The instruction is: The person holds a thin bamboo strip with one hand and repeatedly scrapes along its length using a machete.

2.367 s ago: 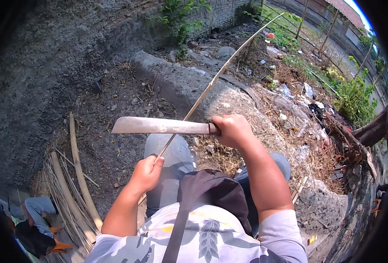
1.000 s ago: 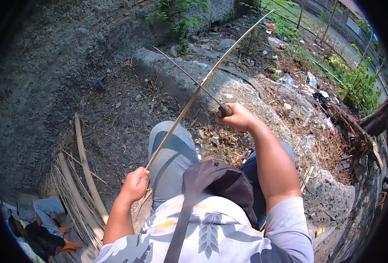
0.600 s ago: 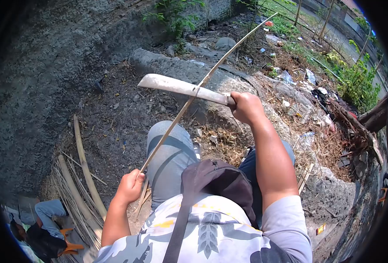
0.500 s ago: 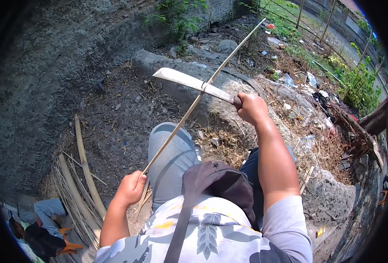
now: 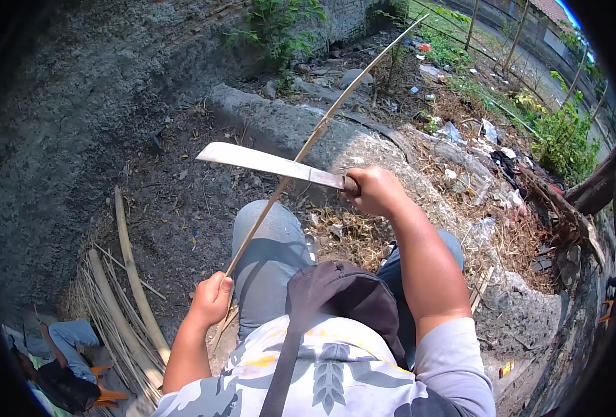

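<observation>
One long thin pale bamboo strip, gripped low by closed left hand. One broad steel machete, handle clenched in right hand, blade laid across strip.

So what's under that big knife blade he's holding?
The thin bamboo strip crosses beneath the blade, held by the left hand. Below lies bare dirt ground. The contact point itself is hidden.

sunlit dirt ground, grey wall, litter, bamboo pile

Machete handle — hidden in fist
</observation>
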Motion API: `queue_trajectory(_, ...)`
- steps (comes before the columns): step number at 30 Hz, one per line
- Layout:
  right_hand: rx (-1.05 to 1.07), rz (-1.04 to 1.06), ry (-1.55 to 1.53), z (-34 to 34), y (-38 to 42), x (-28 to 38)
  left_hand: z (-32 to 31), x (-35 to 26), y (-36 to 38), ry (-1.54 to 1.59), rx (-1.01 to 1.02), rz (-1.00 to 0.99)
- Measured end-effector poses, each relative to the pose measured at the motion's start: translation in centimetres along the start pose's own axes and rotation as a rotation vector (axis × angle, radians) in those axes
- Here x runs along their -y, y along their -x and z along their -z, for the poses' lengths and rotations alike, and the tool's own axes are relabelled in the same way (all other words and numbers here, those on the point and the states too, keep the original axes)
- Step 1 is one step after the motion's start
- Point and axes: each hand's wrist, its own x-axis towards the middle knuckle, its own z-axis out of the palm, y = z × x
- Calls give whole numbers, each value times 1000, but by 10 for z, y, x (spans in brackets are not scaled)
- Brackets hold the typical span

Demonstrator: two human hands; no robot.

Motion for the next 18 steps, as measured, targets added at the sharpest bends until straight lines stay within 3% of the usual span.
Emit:
queue_trajectory(5,86,283,315,-1,0,23,0,-1,-5,-6,56,30)
queue_trajectory(7,-21,285,361,0,-4,6,8,3,1,-55,94,41)
queue_trajectory(9,-179,-108,247,-6,-11,-27,15,-1,13,-92,114,27)
queue_trajectory(11,-133,-299,191,-7,-14,-42,21,-17,12,-117,99,-47)
queue_trajectory(15,-27,-301,191,-1,-4,-24,26,1,10,-145,128,47)
queue_trajectory(18,182,-323,-218,-2,-1,-29,17,20,19,-103,117,31)
